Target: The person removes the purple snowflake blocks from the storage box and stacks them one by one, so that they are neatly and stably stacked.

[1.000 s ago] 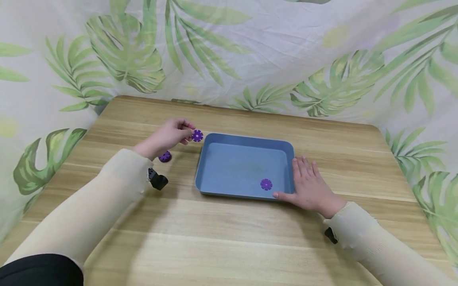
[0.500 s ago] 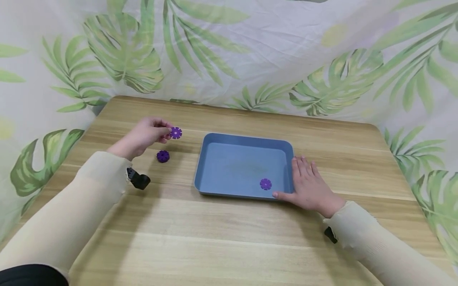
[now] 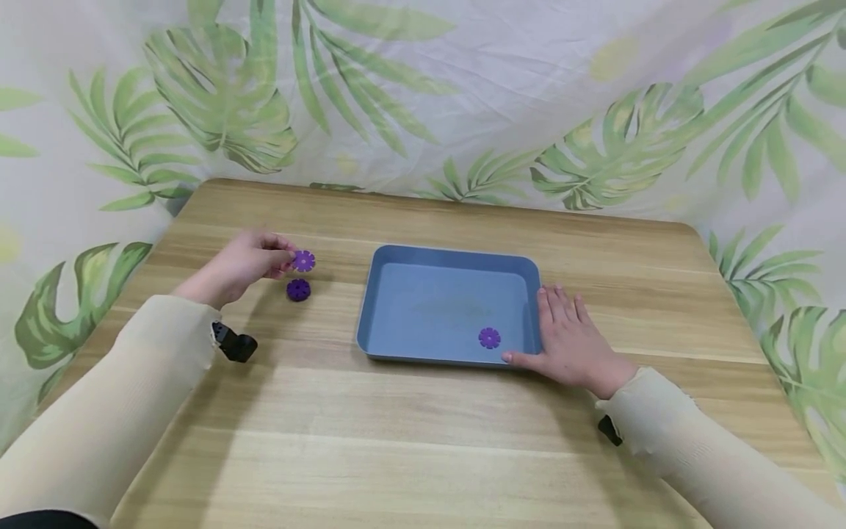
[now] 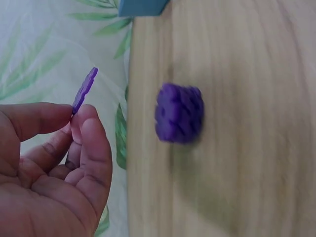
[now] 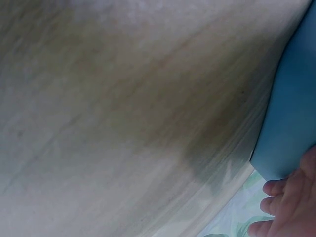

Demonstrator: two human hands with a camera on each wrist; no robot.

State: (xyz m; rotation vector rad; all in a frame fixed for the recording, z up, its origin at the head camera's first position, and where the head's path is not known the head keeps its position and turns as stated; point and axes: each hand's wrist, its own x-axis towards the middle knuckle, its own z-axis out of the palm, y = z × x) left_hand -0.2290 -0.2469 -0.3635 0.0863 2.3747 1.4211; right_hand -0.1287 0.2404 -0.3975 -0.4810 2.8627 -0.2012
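Observation:
Between the thumb and forefinger of my left hand point(image 3: 247, 264) a thin purple notched disc point(image 3: 304, 261) is pinched, held above the table. In the left wrist view the disc point(image 4: 85, 91) shows edge-on. Just below it in the head view stands a short stack of purple notched discs point(image 3: 299, 289), apart from the hand; the left wrist view shows the stack point(image 4: 178, 113) from its side. My right hand point(image 3: 571, 342) rests with straight fingers along the right edge of a blue tray point(image 3: 449, 256), thumb at its front rim. Inside the tray lies one purple disc point(image 3: 490, 338).
A wooden table point(image 3: 410, 441) bears everything. Behind it hangs a white cloth point(image 3: 502, 81) printed with green leaves, beyond the table's back edge. A black wrist camera point(image 3: 234, 343) sits below the left wrist.
My left hand has moved left, away from the tray, and then lower beside the stack, with the disc still pinched. My right hand stays at the tray.

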